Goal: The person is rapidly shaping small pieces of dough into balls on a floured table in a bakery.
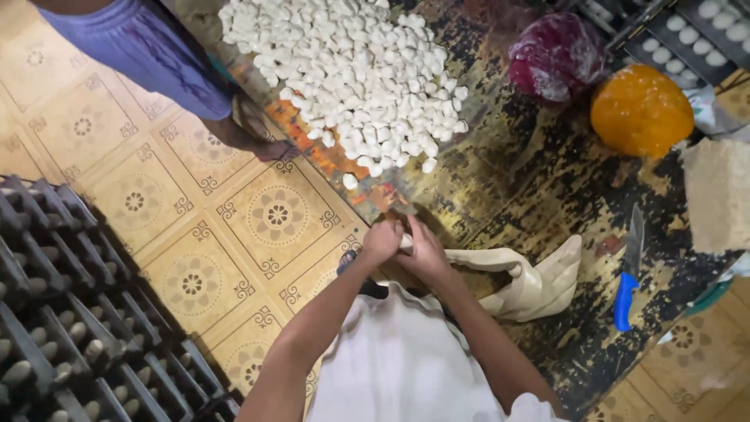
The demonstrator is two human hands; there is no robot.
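My left hand (381, 239) and my right hand (426, 252) are pressed together at the near edge of a worn, dark table (539, 187). Both grip the end of a long beige rope of dough (531, 285), which trails to the right and folds back on itself. The bit between my fingers is mostly hidden. Beyond my hands lies a big heap of small white dough pieces (351, 70), with one stray piece (350, 181) close to the heap's near edge.
A blue-handled knife (627, 273) lies right of the dough. A dark red bagged lump (556, 56), an orange bagged lump (641, 109) and a beige block (719, 205) sit at right. Trays of dough pieces (687, 35) at far right. Black racks (70, 312) stand on the floor. Another person (156, 47) stands at top left.
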